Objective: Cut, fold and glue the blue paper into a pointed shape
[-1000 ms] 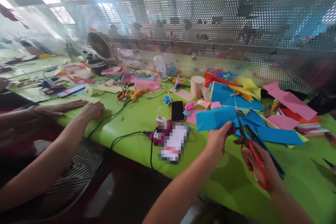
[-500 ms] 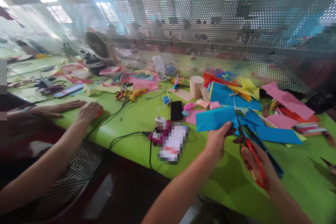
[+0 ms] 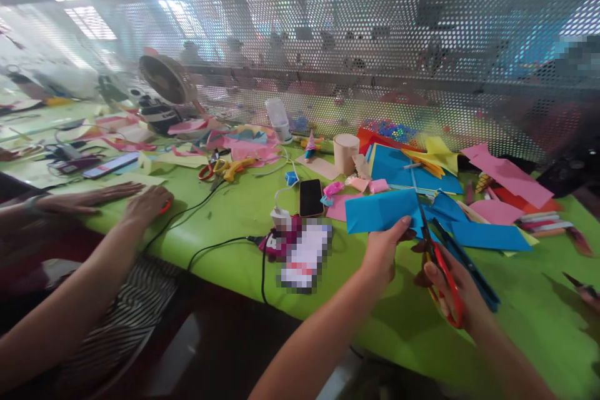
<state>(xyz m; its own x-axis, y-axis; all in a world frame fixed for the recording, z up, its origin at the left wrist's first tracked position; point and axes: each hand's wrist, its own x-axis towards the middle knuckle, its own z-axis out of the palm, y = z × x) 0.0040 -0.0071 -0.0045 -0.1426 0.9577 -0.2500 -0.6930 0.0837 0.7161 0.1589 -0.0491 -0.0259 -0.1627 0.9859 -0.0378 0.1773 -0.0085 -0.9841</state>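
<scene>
My left hand pinches a folded piece of blue paper above the green table. Red-and-yellow-handled scissors are in my right hand, fingers through the loops. Their dark blades stand at the right edge of the blue paper, slightly apart; whether they are biting into it I cannot tell. Beneath and right of my right hand lies a long dark-blue object, partly covered by the hand. More cut blue paper lies on the table just beyond.
Left, a co-worker's hands rest on the table. Two phones and a power strip with cables lie mid-table. Behind are a tape roll, paper scraps and a perforated metal screen. Blades show at the right edge.
The scissors' handles have spread a little and the blades sit nearer the paper's edge. The whole view has shifted slightly; my left hand keeps its hold on the paper.
</scene>
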